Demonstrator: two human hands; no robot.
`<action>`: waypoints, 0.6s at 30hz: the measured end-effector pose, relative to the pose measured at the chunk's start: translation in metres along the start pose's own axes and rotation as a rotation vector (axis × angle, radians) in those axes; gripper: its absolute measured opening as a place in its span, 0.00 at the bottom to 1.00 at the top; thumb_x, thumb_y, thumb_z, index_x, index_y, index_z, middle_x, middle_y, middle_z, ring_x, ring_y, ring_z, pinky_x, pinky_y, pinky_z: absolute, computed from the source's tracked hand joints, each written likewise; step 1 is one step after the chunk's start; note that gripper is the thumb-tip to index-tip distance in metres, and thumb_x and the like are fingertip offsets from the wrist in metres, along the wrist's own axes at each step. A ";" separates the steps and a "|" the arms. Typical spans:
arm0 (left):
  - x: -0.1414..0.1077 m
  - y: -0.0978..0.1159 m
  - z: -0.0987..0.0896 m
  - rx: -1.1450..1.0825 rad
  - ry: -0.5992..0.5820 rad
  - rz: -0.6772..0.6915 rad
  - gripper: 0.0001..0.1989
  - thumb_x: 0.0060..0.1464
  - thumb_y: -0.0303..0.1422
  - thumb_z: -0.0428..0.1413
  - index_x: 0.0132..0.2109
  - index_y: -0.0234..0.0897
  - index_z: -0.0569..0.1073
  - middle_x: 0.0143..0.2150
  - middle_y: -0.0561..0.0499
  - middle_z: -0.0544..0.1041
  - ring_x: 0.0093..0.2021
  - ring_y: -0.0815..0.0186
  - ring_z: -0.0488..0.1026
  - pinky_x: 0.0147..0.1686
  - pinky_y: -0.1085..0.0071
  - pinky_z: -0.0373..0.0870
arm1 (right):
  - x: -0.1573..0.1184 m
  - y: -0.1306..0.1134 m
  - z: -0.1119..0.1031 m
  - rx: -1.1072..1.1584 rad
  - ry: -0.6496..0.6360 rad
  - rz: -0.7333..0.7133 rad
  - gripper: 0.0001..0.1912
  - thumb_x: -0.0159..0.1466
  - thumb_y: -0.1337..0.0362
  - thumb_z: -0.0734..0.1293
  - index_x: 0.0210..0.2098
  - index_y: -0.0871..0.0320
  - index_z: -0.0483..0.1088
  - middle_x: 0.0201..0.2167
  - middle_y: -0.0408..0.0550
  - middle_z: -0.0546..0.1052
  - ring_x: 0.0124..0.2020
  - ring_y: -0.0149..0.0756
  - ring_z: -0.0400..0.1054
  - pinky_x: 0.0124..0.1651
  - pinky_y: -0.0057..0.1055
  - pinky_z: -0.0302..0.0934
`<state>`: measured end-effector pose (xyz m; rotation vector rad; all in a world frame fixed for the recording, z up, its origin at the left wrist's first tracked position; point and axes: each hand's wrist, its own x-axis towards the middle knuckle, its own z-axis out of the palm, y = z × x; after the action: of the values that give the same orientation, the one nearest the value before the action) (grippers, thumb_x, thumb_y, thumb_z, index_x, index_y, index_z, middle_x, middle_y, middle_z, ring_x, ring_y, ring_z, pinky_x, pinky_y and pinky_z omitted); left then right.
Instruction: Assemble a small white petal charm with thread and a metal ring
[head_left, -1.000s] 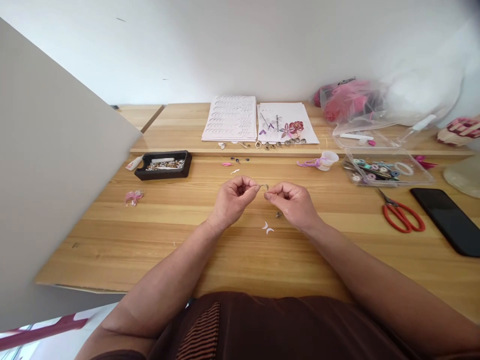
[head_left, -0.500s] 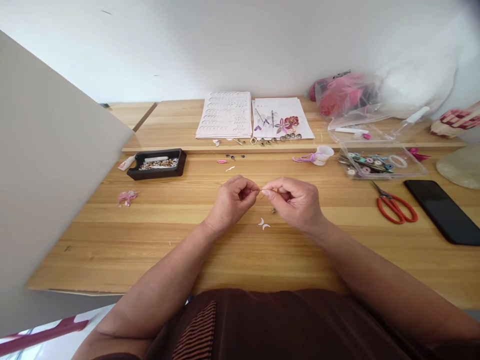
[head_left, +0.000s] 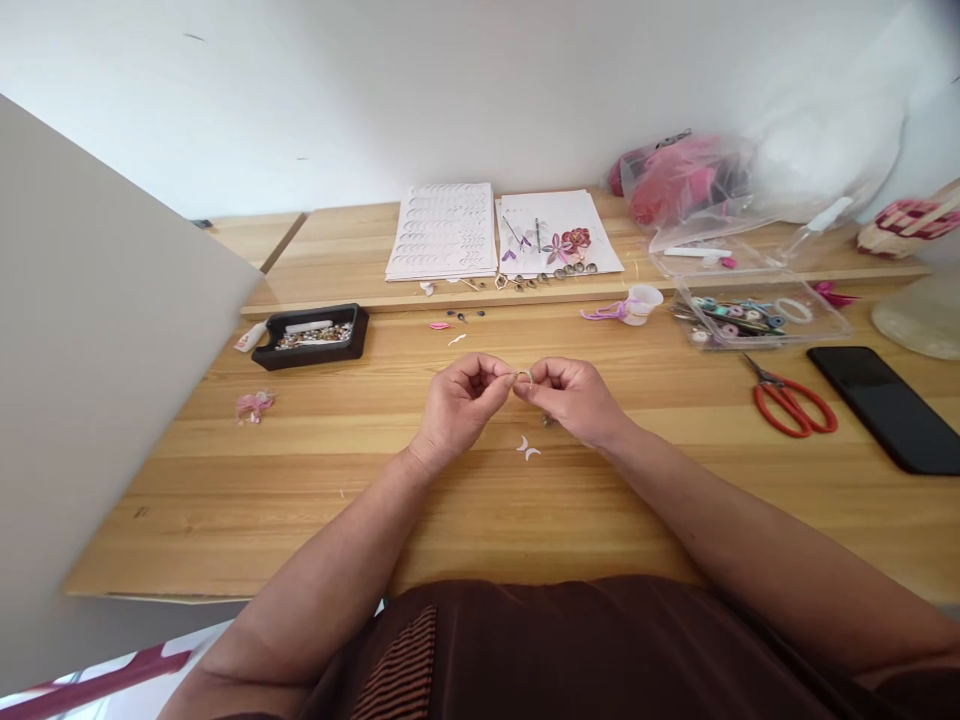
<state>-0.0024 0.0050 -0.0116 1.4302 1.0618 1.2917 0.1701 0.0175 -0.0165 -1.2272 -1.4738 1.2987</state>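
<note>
Between the fingertips of both hands is a thin, curved strand like fine wire or thread (head_left: 524, 374), bent into a small arc. My left hand (head_left: 466, 402) is closed in a pinch on its left end. My right hand (head_left: 571, 397) pinches the other end, thumb and forefinger pressed together. On the table just below the hands lie small white crescent pieces (head_left: 528, 449). A small dark metallic bead-like piece (head_left: 547, 420) rests partly hidden beside my right hand.
A black tray of beads (head_left: 311, 337) stands at the left. Red-handled scissors (head_left: 793, 400) and a black phone (head_left: 885, 405) lie at the right, below a clear box of supplies (head_left: 757, 315). Paper sheets (head_left: 442, 230) and a small cup (head_left: 643, 305) are farther back.
My right hand has shifted slightly left and turned, and the strand between the fingers now shows as a bent arc. The view has tilted a little.
</note>
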 end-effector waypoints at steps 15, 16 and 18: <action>0.005 -0.007 -0.008 0.269 0.065 0.038 0.05 0.52 0.33 0.61 0.32 0.36 0.76 0.28 0.52 0.74 0.27 0.71 0.66 0.28 0.74 0.63 | -0.024 -0.024 0.002 -0.406 0.103 -0.463 0.07 0.61 0.65 0.68 0.27 0.57 0.75 0.17 0.39 0.66 0.20 0.27 0.55 0.26 0.27 0.51; 0.004 -0.006 -0.008 0.314 0.027 0.077 0.04 0.52 0.32 0.61 0.32 0.36 0.76 0.28 0.52 0.74 0.27 0.71 0.66 0.28 0.74 0.63 | -0.023 -0.025 0.000 -0.416 0.111 -0.482 0.07 0.61 0.65 0.68 0.27 0.57 0.75 0.17 0.39 0.66 0.20 0.27 0.55 0.26 0.28 0.51; 0.002 -0.004 -0.007 0.378 -0.056 0.145 0.04 0.53 0.31 0.60 0.31 0.36 0.76 0.28 0.52 0.73 0.26 0.71 0.65 0.27 0.74 0.62 | -0.022 -0.025 -0.003 -0.410 0.114 -0.486 0.06 0.61 0.64 0.68 0.28 0.57 0.75 0.18 0.39 0.67 0.20 0.27 0.55 0.26 0.28 0.51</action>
<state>-0.0089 0.0083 -0.0148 1.8430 1.2291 1.1842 0.1738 -0.0030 0.0094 -1.0701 -1.8638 0.6135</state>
